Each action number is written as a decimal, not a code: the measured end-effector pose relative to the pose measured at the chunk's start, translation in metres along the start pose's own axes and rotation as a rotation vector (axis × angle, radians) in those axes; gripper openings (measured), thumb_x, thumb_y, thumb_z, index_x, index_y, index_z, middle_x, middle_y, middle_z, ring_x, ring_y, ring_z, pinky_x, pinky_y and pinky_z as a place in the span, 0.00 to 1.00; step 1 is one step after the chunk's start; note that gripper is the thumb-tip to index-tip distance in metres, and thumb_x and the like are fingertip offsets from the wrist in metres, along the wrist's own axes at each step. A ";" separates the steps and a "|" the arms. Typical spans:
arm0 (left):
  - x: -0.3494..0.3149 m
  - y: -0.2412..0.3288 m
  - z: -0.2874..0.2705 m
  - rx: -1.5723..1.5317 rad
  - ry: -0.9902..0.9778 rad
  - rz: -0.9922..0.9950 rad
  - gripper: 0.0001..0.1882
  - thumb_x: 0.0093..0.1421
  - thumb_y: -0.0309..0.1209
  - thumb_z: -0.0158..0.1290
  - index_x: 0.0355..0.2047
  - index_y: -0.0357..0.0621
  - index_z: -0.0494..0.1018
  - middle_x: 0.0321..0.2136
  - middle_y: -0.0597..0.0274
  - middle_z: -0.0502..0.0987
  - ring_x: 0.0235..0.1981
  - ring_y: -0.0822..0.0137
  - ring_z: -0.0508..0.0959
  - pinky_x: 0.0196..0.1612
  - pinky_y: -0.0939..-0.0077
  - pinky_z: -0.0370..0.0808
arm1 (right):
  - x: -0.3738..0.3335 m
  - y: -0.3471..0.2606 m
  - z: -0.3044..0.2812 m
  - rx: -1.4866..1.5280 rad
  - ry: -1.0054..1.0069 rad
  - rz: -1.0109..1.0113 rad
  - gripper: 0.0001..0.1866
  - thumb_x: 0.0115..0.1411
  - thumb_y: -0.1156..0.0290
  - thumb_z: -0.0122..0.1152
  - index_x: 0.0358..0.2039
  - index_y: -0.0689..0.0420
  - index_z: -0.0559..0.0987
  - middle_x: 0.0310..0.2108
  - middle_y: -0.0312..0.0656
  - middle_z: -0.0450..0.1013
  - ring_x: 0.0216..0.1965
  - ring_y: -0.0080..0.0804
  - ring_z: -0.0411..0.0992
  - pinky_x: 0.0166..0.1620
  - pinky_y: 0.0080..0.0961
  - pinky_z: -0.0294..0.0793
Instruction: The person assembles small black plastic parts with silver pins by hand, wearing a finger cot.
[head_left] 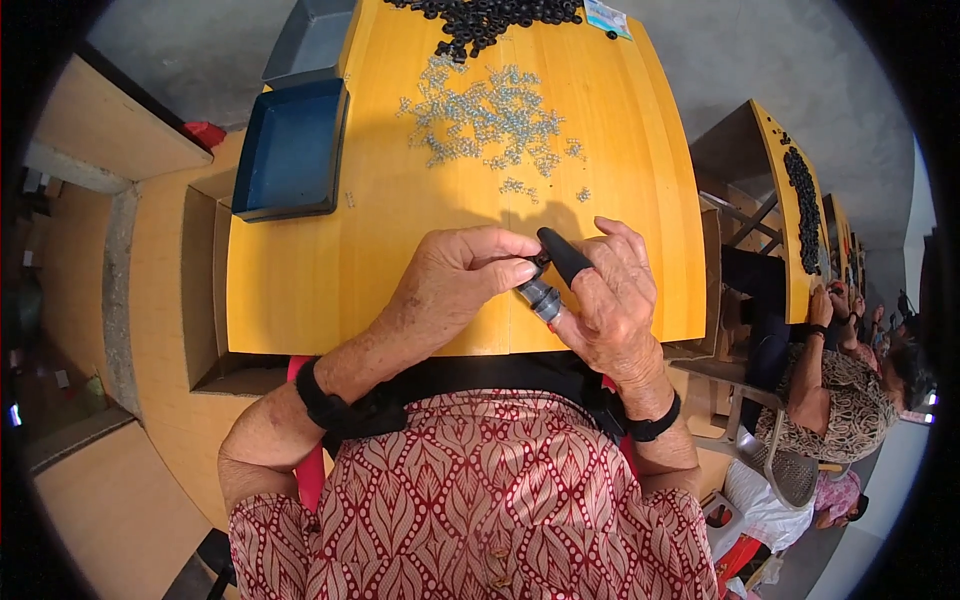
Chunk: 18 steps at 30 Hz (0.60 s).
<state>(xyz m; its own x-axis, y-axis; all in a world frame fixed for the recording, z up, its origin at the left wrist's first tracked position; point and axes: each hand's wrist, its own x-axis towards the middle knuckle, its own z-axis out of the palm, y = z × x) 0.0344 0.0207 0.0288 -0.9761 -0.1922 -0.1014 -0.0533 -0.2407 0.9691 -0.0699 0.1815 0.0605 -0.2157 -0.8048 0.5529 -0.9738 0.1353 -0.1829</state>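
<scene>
Close above the near part of the table, my two hands meet at a small black part (541, 259). My left hand (440, 285) pinches it between thumb and forefinger. From the other side, my right hand (612, 300) closes on it with thumb and forefinger; its other fingers are curled. A black cover (567, 257) sheathes the right forefinger, and dark and grey wrapping (541, 298) goes round the right thumb. The part's exact shape is mostly hidden by the fingertips. Farther out lie many small silvery coil-like pieces (490, 115), scattered over the yellow table (620, 170).
A heap of black ring-like parts (480, 20) covers the far end, beside a printed card (607, 18). A dark blue tray (292, 150) and a grey tray (310, 45) stand at the left edge. On the right, another person (840, 400) sits at a separate table (790, 200).
</scene>
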 end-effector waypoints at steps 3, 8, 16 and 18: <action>-0.002 -0.002 0.002 0.032 0.024 0.008 0.11 0.60 0.26 0.55 0.42 0.35 0.77 0.34 0.65 0.79 0.37 0.77 0.75 0.43 0.82 0.72 | -0.001 -0.005 -0.002 -0.060 -0.036 -0.023 0.10 0.40 0.74 0.67 0.23 0.60 0.75 0.25 0.43 0.67 0.29 0.40 0.69 0.50 0.49 0.70; -0.002 -0.005 0.005 0.044 0.070 -0.017 0.10 0.59 0.25 0.56 0.41 0.34 0.77 0.33 0.65 0.79 0.36 0.77 0.75 0.41 0.83 0.72 | -0.004 -0.008 0.004 -0.078 -0.045 -0.030 0.09 0.40 0.73 0.66 0.21 0.59 0.74 0.24 0.42 0.64 0.28 0.39 0.67 0.51 0.48 0.70; 0.002 -0.003 -0.003 0.006 -0.034 -0.049 0.09 0.60 0.26 0.55 0.39 0.35 0.77 0.32 0.66 0.79 0.35 0.77 0.75 0.40 0.82 0.73 | -0.002 -0.011 0.003 -0.110 -0.075 -0.042 0.09 0.42 0.72 0.65 0.22 0.59 0.74 0.24 0.42 0.64 0.27 0.39 0.66 0.50 0.47 0.70; 0.003 -0.004 -0.002 0.003 -0.018 -0.030 0.09 0.60 0.27 0.55 0.39 0.35 0.77 0.32 0.65 0.79 0.35 0.77 0.76 0.41 0.82 0.73 | -0.003 -0.012 0.005 -0.105 -0.047 -0.017 0.09 0.43 0.72 0.67 0.23 0.59 0.75 0.25 0.42 0.65 0.29 0.39 0.67 0.50 0.47 0.70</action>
<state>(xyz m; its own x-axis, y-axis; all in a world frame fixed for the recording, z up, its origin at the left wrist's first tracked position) 0.0318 0.0191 0.0241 -0.9778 -0.1672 -0.1266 -0.0834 -0.2437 0.9663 -0.0577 0.1793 0.0574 -0.1979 -0.8336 0.5157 -0.9800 0.1794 -0.0862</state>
